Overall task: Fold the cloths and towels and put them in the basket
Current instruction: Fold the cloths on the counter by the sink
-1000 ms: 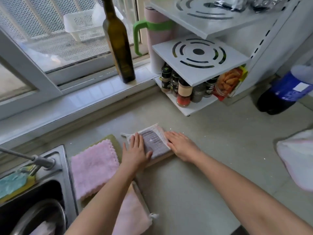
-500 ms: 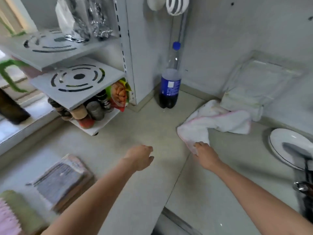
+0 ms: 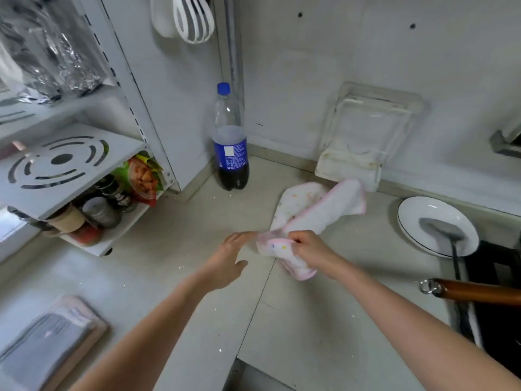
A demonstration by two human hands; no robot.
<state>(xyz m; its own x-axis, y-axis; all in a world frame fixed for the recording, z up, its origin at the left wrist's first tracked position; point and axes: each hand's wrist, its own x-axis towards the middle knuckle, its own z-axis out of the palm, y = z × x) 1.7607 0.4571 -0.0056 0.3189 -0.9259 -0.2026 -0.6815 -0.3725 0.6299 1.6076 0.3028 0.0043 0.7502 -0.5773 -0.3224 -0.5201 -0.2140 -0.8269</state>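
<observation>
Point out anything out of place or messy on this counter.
The white pink-edged towel lies crumpled and stained near the dark cola bottle, its near corner pinched by the right hand. Pale specks dot the grey countertop.

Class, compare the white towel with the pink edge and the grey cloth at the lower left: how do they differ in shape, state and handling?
The white towel is crumpled and unfolded; the grey cloth is folded flat into a neat rectangle. The right hand grips the towel, with the left hand open beside it; no hand touches the grey cloth. The towel is white with pink trim, the cloth plain grey. Both lie on the counter.
</observation>
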